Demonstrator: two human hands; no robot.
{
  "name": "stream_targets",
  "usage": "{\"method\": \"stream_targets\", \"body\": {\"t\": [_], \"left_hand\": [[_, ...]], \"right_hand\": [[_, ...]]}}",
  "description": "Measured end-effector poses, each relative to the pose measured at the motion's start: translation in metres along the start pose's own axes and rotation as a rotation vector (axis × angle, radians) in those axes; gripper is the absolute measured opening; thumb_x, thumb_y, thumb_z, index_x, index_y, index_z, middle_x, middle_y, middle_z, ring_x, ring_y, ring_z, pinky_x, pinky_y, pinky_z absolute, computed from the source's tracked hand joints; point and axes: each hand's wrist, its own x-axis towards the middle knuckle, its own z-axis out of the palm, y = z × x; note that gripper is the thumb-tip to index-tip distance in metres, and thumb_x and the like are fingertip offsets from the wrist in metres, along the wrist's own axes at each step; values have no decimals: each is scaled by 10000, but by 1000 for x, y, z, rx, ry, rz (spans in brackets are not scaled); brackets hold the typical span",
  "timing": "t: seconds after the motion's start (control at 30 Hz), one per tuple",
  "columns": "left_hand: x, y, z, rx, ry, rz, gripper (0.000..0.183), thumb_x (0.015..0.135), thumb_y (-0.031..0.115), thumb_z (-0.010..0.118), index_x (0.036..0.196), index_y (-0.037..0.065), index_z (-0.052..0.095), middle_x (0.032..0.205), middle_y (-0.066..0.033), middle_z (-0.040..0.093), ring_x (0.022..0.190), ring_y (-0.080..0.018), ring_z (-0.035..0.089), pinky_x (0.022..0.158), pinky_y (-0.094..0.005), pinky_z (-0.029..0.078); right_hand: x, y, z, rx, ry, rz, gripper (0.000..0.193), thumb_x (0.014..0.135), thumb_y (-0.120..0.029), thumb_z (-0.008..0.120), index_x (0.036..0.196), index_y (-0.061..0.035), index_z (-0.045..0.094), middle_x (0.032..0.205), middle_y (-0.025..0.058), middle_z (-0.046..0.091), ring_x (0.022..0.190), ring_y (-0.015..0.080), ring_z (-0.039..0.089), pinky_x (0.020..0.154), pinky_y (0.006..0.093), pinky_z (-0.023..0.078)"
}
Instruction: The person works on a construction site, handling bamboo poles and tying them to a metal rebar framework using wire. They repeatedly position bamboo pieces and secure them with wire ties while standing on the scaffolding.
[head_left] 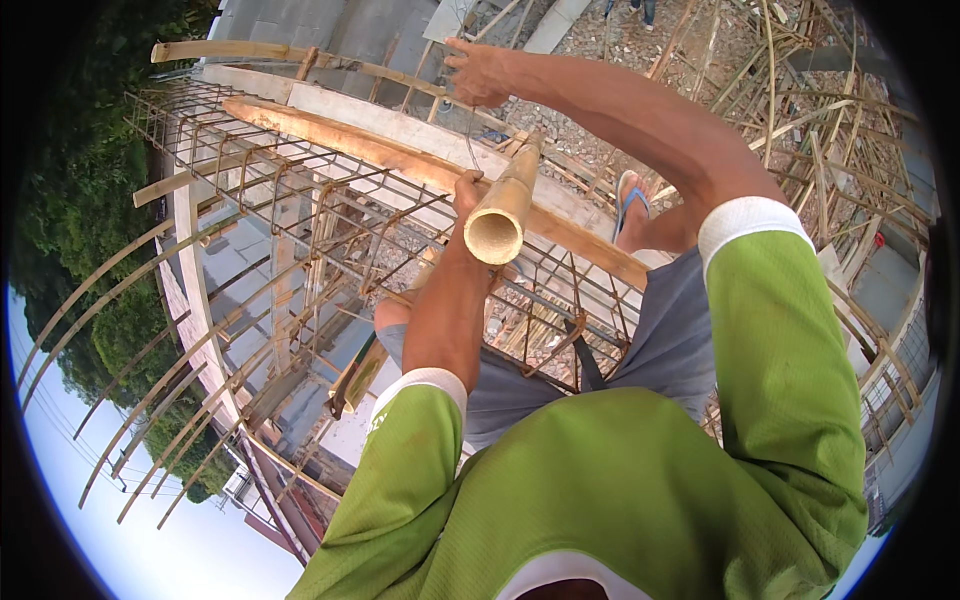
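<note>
A thick bamboo pole [515,195] points its hollow cut end up toward me, in the middle of the view. My left hand [468,192] is closed against the pole's left side, its fingers partly hidden behind it. Farther ahead, my right hand [478,75] is raised with bent fingers over the timber boards. A thin dark wire [472,135] runs between my two hands, and my right hand appears to grip it. Below the pole lies a long cage of rusty steel rebar [390,215]. A brown timber plank [340,135] runs along its far side.
Bent bamboo strips [110,270] stick out at the left, beside trees. My sandaled foot [632,200] stands beyond the plank. Rubble [590,65] and a heap of bamboo sticks [850,170] lie far below on the right. A sheathed tool [355,375] hangs near my left elbow.
</note>
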Motion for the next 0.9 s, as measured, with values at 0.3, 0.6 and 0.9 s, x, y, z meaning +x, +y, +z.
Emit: {"method": "stream_targets", "body": {"t": [0.3,0.6,0.9], "left_hand": [[-108,12,73,-117,-84,-67,619,824,515,540,1271,103,425,1108,-173,562,926,-301,602,790,-436,514],[-18,-21,13,84,-305,265,817,889,437,644,1495,94,218,1274,-240,512,1128,-280,598,938,-421,529],[-52,-2,43,-82,-274,173,831,833,439,589,1479,48,243,1340,-250,462,1142,-280,581,954,-401,507]], "right_hand": [[-1,0,69,511,30,99,194,828,-205,545,859,-111,712,991,102,705,1123,323,593,1089,636,220],[16,-2,63,782,151,127,210,740,-161,536,739,0,673,774,176,667,751,350,617,809,590,395],[3,-35,123,1047,353,523,258,863,-195,592,897,41,689,938,178,715,836,333,679,650,463,544]]}}
